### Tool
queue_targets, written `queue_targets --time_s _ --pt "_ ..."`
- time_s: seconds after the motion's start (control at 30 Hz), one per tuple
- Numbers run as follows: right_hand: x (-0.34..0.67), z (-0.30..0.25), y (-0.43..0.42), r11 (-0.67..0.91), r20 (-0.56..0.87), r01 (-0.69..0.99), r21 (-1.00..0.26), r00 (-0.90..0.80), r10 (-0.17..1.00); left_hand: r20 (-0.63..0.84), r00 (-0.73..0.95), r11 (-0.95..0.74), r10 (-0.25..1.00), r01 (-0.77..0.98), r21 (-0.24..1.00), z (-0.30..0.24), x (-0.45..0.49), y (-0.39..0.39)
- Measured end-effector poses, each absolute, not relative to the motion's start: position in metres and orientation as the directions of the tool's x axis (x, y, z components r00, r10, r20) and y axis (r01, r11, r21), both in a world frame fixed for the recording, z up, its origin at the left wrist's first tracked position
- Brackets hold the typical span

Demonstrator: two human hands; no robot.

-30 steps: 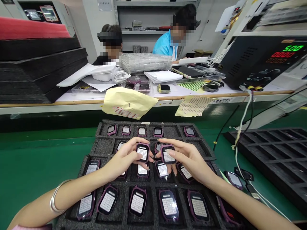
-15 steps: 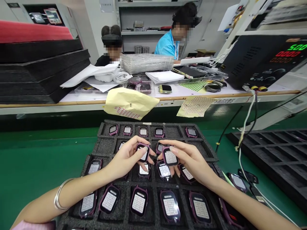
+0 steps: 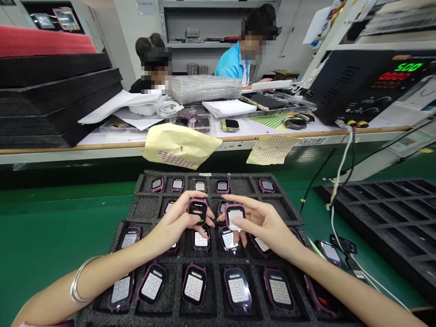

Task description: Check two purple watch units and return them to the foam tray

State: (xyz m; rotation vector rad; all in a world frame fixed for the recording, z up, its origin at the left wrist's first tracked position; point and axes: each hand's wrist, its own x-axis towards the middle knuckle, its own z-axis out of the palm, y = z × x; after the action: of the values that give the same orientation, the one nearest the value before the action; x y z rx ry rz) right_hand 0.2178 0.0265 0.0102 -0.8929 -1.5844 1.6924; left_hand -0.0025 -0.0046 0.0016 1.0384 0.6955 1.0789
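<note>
My left hand (image 3: 185,215) grips a purple smartwatch body (image 3: 197,210), its thumb at the lower part of the dark screen, which shows a green spot. In my right hand (image 3: 260,222) is a second purple smartwatch body (image 3: 235,213) with a white grid on its screen; the thumb lies on that screen. Both are held side by side over a black foam tray (image 3: 173,313). Several more purple watch bodies sit in its compartments, most with lit grid screens, such as the watch in front (image 3: 194,284). My hands partly hide the watches beneath them.
Behind the tray runs a bench edge (image 3: 235,144) with yellow sheets (image 3: 180,145) hanging over it. Black foam trays (image 3: 51,104) are stacked at left. A power supply (image 3: 364,86) stands at right, cables hanging down. Another foam tray (image 3: 391,218) lies at right. Two people sit across the bench.
The left watch's screen has gone from a white grid to a dark page with a green spot. My right thumb has moved down onto its watch's screen. The view has shifted slightly.
</note>
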Motion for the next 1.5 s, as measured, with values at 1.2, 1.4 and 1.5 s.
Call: queue_targets --time_s 1.2,1.4,1.5 --pt "0.221 0.014 0.025 -0.046 0.010 -0.075 -0.996 -0.611 0.792 0.011 0.357 0.137 0.934 -0.385 0.913 0.007 -0.001 -0.006" --pt "0.219 0.020 0.023 -0.008 0.040 -0.085 -0.996 -0.552 0.833 0.013 0.365 0.139 0.931 -0.388 0.911 0.005 -0.001 -0.007" --pt "0.218 0.030 0.018 -0.005 0.034 -0.071 -0.997 -0.536 0.843 0.022 0.374 0.136 0.927 -0.390 0.911 0.005 0.000 -0.007"
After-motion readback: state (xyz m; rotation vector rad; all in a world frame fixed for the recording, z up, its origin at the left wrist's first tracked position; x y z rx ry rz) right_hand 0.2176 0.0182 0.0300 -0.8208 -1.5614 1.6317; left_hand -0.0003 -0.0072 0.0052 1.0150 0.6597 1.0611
